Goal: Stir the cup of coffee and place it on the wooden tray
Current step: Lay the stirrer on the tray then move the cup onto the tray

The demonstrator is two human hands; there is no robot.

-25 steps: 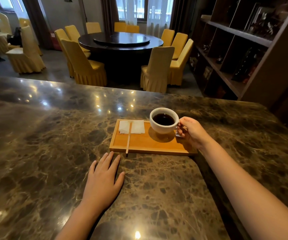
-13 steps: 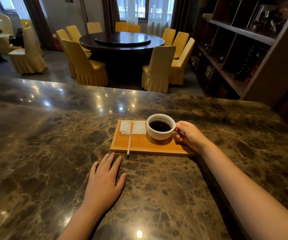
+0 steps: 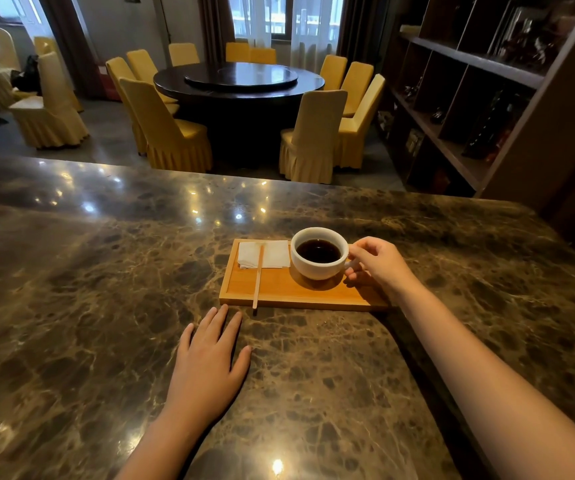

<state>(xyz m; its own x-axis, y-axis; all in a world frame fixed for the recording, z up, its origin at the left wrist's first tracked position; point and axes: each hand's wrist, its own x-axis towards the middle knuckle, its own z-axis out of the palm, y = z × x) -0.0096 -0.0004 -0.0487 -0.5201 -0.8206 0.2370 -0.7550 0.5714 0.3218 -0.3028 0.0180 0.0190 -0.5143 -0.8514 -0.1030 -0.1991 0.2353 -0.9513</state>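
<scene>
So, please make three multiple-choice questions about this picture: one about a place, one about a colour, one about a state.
1. Where does the stir stick lie?
A. inside the cup
B. on the wooden tray, across the napkin
C. in the left hand

2. What colour is the cup?
A. white
B. blue
C. red

3. What is the left hand doing?
A. gripping the tray
B. holding the napkin
C. lying flat and open on the marble counter

Answers:
1 B: the stick rests on the tray with its far end over the napkin.
2 A: the cup of dark coffee is white.
3 C: the palm is down and holds nothing, while the right hand is at the cup's handle.
</scene>
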